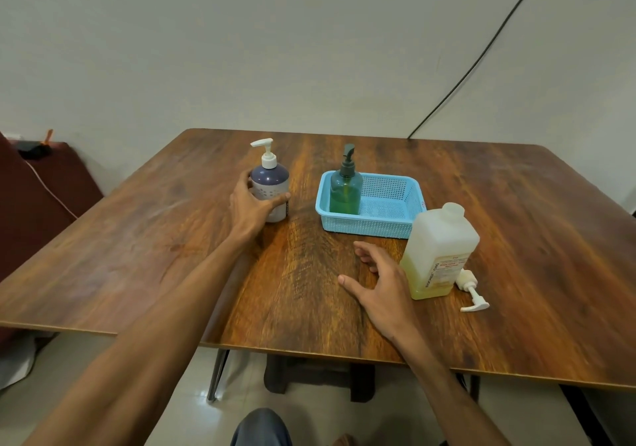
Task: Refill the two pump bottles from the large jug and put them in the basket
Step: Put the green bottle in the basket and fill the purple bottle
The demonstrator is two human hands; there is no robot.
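My left hand (pixel 248 204) grips the blue-grey pump bottle (pixel 272 179), which has a white pump and stands upright on the wooden table. A green pump bottle (pixel 346 187) with a dark pump stands upright in the left end of the light blue basket (pixel 395 220). The large translucent jug (pixel 438 253), capped and holding yellowish liquid in its lower part, stands to the right of the basket's near side. My right hand (pixel 378 282) rests on the table with relaxed fingers, just left of the jug and holding nothing.
A loose white pump head (pixel 471 289) lies on the wooden table (pixel 155 256) at the jug's right. A black cable (pixel 481 56) runs down the wall behind. A dark red seat (pixel 44 191) stands at the left. The table's near edge crosses below my forearms.
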